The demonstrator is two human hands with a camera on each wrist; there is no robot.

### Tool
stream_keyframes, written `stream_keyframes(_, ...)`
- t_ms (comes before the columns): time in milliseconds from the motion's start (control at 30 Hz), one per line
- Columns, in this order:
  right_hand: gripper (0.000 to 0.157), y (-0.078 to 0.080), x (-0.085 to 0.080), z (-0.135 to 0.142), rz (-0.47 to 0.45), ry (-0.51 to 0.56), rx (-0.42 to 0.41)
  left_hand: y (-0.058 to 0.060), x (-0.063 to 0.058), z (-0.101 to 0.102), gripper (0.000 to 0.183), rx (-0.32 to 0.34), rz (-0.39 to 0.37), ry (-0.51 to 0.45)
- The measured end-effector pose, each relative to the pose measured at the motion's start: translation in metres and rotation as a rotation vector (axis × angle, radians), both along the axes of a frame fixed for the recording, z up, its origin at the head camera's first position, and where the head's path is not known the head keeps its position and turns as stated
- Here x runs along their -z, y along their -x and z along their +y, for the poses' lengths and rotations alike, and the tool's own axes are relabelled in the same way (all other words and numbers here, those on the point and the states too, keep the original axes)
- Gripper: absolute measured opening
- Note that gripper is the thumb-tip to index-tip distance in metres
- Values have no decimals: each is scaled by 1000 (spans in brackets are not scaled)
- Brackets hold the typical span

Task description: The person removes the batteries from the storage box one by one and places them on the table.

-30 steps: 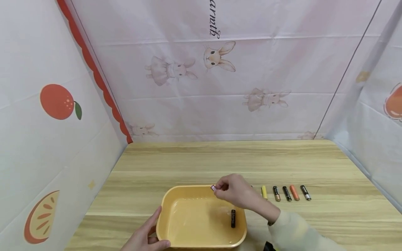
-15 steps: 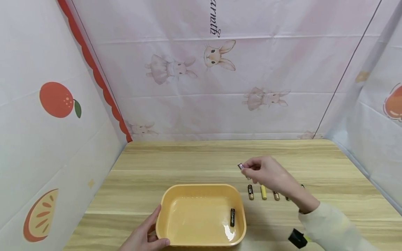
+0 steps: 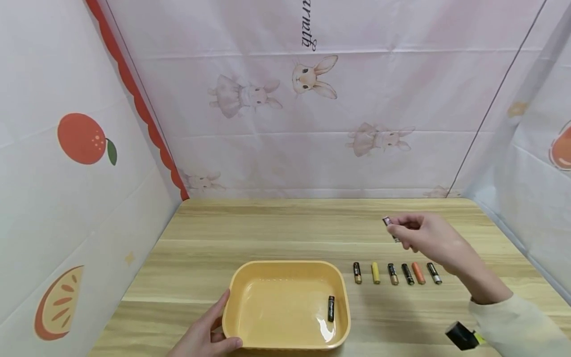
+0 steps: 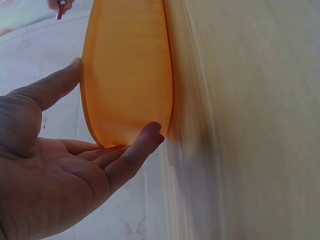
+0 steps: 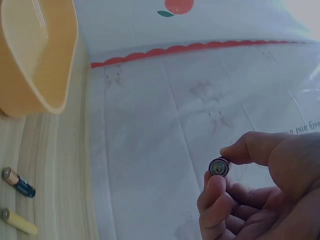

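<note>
In the head view my right hand (image 3: 430,240) pinches a small dark-and-pinkish battery (image 3: 391,229) between thumb and fingertips, raised above the table. The right wrist view shows the round metal end of this battery (image 5: 219,166). My left hand (image 3: 202,327) holds the left end of a yellow plastic basin (image 3: 285,345), thumb and fingers spread around its near-left corner. Seen from the left wrist, the fingers (image 4: 135,155) lie against the basin's outer wall. A single black battery (image 3: 331,309) lies inside the basin, close to its right wall.
Several batteries lie in a row right of the basin, among them a yellow battery (image 3: 375,273) and an orange battery (image 3: 418,273). A black device (image 3: 462,335) hangs by the right sleeve (image 3: 519,322). Printed cloth walls (image 3: 285,163) border the wooden table (image 3: 267,223).
My right hand has moved from above the basin to the right and up, carrying the battery, past the row. The left hand and the basin have stayed in place.
</note>
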State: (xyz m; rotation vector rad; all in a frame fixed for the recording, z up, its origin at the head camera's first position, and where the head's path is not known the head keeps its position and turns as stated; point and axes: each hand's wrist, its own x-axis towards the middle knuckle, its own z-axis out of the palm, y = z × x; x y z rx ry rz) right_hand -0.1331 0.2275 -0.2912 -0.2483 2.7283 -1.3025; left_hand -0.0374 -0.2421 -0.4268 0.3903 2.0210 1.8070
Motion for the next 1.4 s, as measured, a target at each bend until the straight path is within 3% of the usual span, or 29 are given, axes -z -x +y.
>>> stream_keyframes(167,27,0,4,20,21,-7,27,1,-1,2,114,-14,9,14)
stream_keyframes(367,33,-1,8,44,23,-31,73,1,-1,3,114,-9,16,20)
stream_keyframes(633,39,-3,13,66,7,-31,141,-1,-2,3,114,-26,-34,-1)
stream_keyframes(800,35,-5,16,78,13,-4,151,0,-2,3,114,-17,-31,-5)
stream_keyframes(967,41,-7,20,88,12,-23,169,-1,-3,3,114,-15,-53,-14)
stream_keyframes(1200,44,-4,37,101,-11,-82,195,-1,-2,4,113,-30,-59,2)
stream_keyframes(1400,45,0,58,117,-71,-67,208,-1,-1,3,113,-23,-61,-11)
